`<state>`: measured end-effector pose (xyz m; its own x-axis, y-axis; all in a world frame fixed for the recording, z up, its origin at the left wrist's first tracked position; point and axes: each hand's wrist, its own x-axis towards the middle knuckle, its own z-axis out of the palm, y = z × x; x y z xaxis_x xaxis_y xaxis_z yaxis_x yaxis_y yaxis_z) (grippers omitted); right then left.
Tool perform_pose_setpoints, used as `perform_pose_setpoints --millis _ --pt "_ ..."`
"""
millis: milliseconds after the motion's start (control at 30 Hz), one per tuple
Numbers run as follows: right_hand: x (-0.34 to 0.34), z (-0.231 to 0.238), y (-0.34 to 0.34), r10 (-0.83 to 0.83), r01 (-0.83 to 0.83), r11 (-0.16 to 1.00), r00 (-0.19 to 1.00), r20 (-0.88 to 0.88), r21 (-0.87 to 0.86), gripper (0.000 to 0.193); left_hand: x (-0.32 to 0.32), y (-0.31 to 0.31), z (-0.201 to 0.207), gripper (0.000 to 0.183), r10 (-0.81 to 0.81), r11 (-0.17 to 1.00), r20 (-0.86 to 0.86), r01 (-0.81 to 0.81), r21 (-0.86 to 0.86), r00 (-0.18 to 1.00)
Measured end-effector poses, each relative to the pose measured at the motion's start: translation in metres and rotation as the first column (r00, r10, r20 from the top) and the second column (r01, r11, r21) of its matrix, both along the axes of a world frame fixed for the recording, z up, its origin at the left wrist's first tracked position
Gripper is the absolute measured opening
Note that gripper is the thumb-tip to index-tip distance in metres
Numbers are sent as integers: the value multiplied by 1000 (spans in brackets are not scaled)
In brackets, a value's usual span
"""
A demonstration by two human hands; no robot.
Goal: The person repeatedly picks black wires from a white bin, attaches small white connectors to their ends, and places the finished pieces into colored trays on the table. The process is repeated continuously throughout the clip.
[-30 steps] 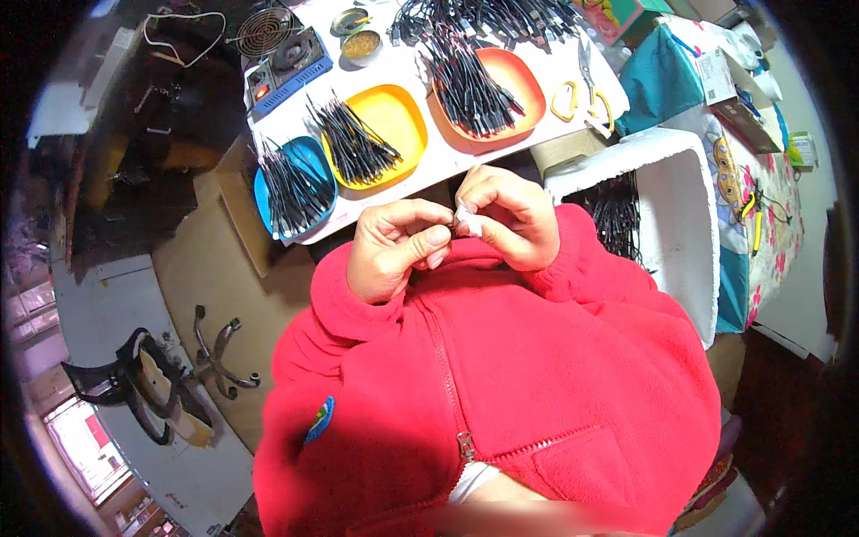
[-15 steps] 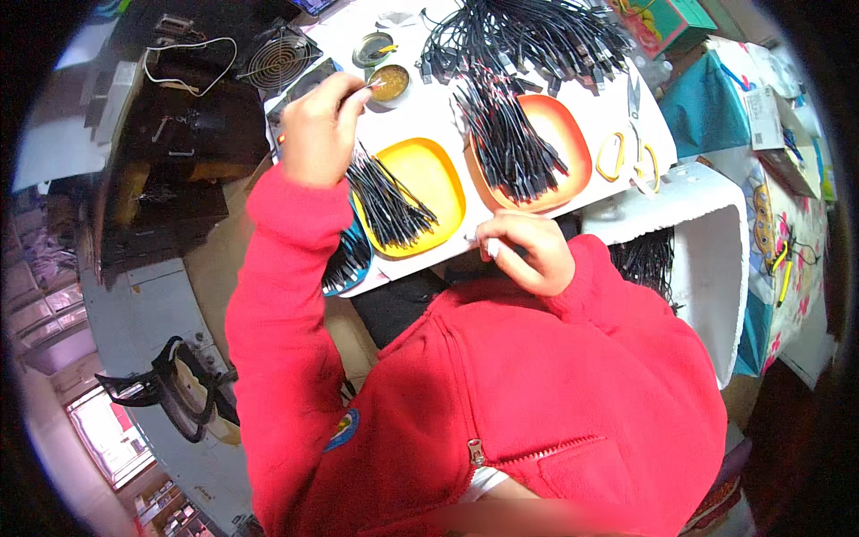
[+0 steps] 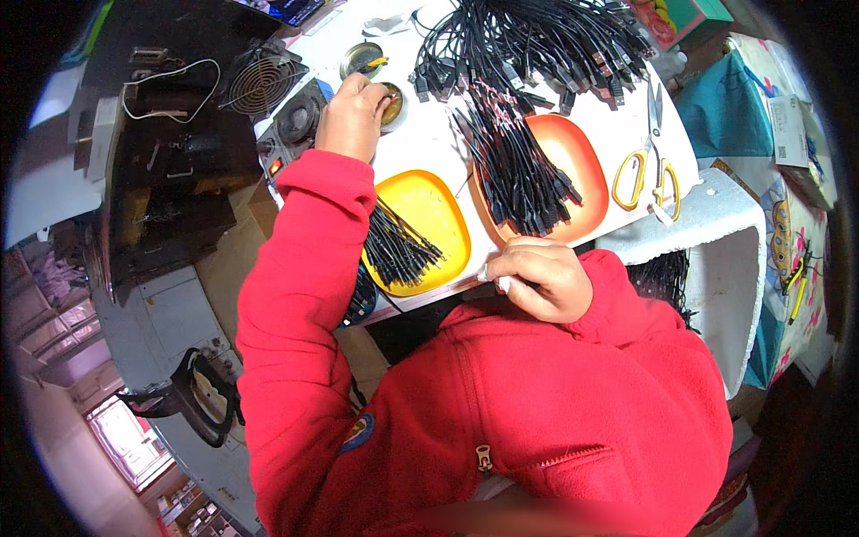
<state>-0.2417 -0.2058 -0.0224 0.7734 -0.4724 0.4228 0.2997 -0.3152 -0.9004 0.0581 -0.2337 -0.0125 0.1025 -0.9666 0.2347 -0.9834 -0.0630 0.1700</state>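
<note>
My left hand [image 3: 352, 121] is pinched closed over the left side of a small round tin [image 3: 392, 111] with brownish contents. A thin cable's reddish-white wire tips stick out of its fingers above the tin; the rest of the cable is hidden. Below that forearm, a yellow tray [image 3: 452, 224] holds a bundle of short black cables [image 3: 403, 249]. My right hand [image 3: 544, 277] rests at the table's front edge with curled fingers and white wraps on the fingertips. Whatever it grips, I cannot make out. Beyond it, more black cables [image 3: 523, 179] lie across an orange tray [image 3: 573, 161].
A heap of black USB cables [image 3: 537, 40] covers the table's far side. Yellow-handled scissors [image 3: 649, 166] lie at the right, above a white foam box [image 3: 747, 268] with cables inside. An open tin [image 3: 362, 59] and a fan [image 3: 264, 82] stand at the far left.
My left hand has moved right and now covers part of the tin, its wire tips over the contents. The right hand stays at the table edge. The whole view has shifted slightly.
</note>
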Motion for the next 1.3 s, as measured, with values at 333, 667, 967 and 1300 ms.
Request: perform_pose_setpoints --millis 333,667,967,1300 --pt "-1 0 0 -5 5 1000 1000 -7 10 11 0 -1 3 10 -12 1000 -6 12 4 1000" --pt "-11 11 9 25 -24 1000 989 -148 8 19 20 40 46 11 21 993 -55 -28 -116 998" --pt "-9 14 14 6 -12 999 980 -201 -30 17 92 61 54 11 280 958 -96 -285 -40 955" --pt "0 11 13 -47 40 998 990 -133 -49 13 99 43 45 15 245 959 84 -254 123 966"
